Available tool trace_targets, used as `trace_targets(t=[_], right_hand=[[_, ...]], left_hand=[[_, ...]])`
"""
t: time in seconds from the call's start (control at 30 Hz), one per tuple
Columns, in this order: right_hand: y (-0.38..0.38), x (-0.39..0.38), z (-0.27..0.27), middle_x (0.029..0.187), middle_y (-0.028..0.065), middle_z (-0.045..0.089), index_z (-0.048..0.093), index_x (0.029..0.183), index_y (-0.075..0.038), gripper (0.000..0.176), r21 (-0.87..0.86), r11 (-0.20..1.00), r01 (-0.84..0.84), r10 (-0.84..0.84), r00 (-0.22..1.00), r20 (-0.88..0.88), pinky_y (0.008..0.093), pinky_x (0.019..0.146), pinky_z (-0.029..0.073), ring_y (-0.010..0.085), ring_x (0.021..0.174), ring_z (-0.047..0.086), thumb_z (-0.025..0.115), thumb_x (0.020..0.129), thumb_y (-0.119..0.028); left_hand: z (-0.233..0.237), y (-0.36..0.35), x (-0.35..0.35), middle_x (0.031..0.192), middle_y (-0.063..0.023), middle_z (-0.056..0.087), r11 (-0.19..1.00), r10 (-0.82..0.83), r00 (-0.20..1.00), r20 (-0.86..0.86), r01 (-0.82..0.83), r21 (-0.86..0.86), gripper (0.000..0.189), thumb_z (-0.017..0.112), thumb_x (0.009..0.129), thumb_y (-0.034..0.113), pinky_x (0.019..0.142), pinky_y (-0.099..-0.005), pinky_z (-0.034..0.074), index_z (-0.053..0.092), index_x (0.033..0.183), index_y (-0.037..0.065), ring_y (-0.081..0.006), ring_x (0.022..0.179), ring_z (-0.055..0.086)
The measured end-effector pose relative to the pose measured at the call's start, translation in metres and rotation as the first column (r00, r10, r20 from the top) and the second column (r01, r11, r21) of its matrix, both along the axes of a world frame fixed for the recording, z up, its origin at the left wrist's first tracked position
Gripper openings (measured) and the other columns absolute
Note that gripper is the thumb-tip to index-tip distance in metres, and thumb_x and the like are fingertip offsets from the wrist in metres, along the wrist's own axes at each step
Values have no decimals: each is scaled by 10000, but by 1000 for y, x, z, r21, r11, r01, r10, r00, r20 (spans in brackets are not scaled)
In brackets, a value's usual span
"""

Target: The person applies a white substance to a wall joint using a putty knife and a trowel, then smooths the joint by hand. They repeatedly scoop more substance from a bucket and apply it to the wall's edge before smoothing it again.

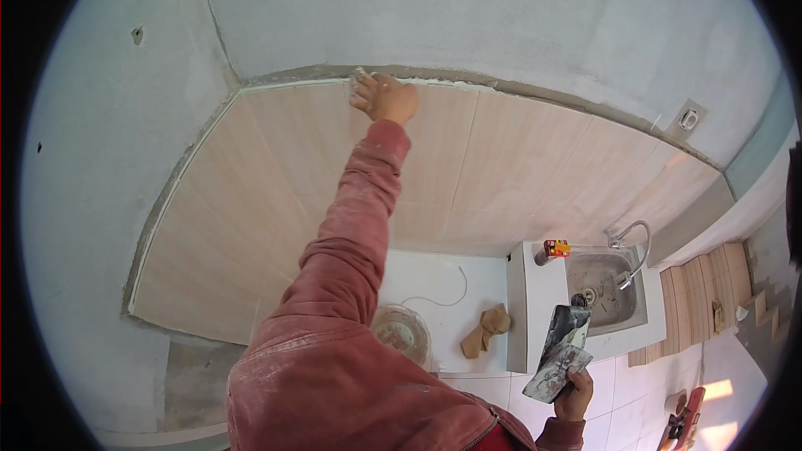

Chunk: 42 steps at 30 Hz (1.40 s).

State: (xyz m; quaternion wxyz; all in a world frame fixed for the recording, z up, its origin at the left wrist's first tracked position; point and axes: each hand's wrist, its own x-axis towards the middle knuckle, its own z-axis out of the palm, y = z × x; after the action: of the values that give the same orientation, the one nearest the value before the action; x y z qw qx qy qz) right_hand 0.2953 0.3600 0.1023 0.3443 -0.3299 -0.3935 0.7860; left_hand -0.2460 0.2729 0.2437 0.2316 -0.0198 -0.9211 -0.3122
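Note:
My left hand (pixel 386 98) reaches up to the top edge of the wall tiles (pixel 334 142). Its fingers are curled, with white paste on them, and touch the joint under the painted wall; anything inside them is hidden. A white line of paste (pixel 447 83) runs along that edge to the right of the hand. Low on the right, my right hand (pixel 573 397) grips a paste-smeared flat plate, like a scraper blade (pixel 556 373). Against the plate lies a dark rectangular trowel (pixel 565 332) with white paste on it; its handle is hidden.
A metal sink (pixel 622 301) with a curved faucet (pixel 645 238) stands at right, a red-and-yellow container (pixel 553 250) beside it. Below the tiles are a bucket (pixel 401 327) and brown gloves or cloth (pixel 485 331). Tile strips (pixel 697 296) lean farther right. A socket (pixel 688 119) sits in the wall.

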Motion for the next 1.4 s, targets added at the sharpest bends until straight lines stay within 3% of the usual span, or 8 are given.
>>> trace_targets(t=[0.2, 0.47, 0.57, 0.63, 0.7, 1.0, 1.33, 1.4], right_hand=[[5, -2, -11, 1025, 176, 567, 477, 1074, 121, 407, 68, 994, -88, 89, 996, -18, 379, 864, 435, 277, 933, 562, 477, 712, -64], [8, -3, -10, 1000, 175, 576, 483, 1068, 114, 399, 58, 990, -132, 133, 991, -8, 375, 852, 444, 275, 913, 569, 478, 716, -72], [8, -3, -11, 999, 175, 578, 487, 1066, 113, 396, 94, 992, -86, 83, 996, 32, 373, 853, 444, 277, 915, 570, 471, 714, -69], [5, -3, -3, 988, 166, 583, 511, 1039, 111, 356, 54, 996, -72, 73, 997, -9, 357, 849, 437, 263, 903, 568, 480, 718, -40], [6, 1, -3, 974, 158, 591, 530, 1016, 117, 317, 21, 996, -85, 85, 996, -35, 337, 845, 431, 245, 885, 570, 490, 731, -14], [8, 13, -6, 945, 154, 595, 533, 987, 126, 285, 27, 1000, -15, 16, 1000, -9, 335, 833, 431, 240, 882, 568, 474, 744, -10], [17, 37, -18, 1013, 184, 571, 484, 1060, 129, 388, 72, 997, 34, -36, 999, 25, 376, 849, 442, 280, 923, 566, 459, 720, -56], [19, 39, -20, 1009, 184, 572, 488, 1054, 128, 385, 57, 998, 31, -33, 999, 31, 377, 851, 439, 279, 924, 566, 458, 717, -55]], left_hand=[[1, 58, 33, 1433, -229, 103, 999, -27, 999, 35, 28, -20, 647, 453, 772, 310, 1025, -552, 49, 348, 1281, -75, -385, 1329, 48], [3, 102, 67, 1421, -243, 135, 802, -79, 984, -161, -33, -596, 593, 387, 837, 314, 1027, -582, 33, 342, 1293, -64, -401, 1328, 23], [-8, 73, 62, 1422, -249, 124, 946, -212, 949, -232, 140, -292, 636, 425, 819, 345, 1027, -583, 38, 333, 1286, -77, -409, 1325, 32], [-14, 38, 51, 1420, -254, 122, 984, -111, 949, -294, 64, -165, 700, 490, 782, 359, 1024, -580, 51, 308, 1286, -91, -410, 1323, 40], [-22, 22, 29, 1413, -259, 134, 995, 8, 986, -167, -24, -94, 718, 533, 754, 347, 1022, -573, 55, 309, 1275, -93, -413, 1320, 49], [-4, 74, 51, 1409, -265, 138, 994, -104, 993, -59, 106, 28, 713, 524, 745, 280, 1032, -538, 54, 283, 1277, -128, -389, 1325, 50], [-9, 133, 74, 1425, -262, 95, 996, -88, 996, 9, 88, -28, 731, 475, 763, 287, 1038, -541, -7, 226, 1315, -123, -383, 1335, 7], [-21, 126, 67, 1427, -250, 105, 938, -65, 985, -161, 5, -347, 708, 477, 764, 294, 1034, -555, 0, 265, 1307, -108, -386, 1334, 15]])
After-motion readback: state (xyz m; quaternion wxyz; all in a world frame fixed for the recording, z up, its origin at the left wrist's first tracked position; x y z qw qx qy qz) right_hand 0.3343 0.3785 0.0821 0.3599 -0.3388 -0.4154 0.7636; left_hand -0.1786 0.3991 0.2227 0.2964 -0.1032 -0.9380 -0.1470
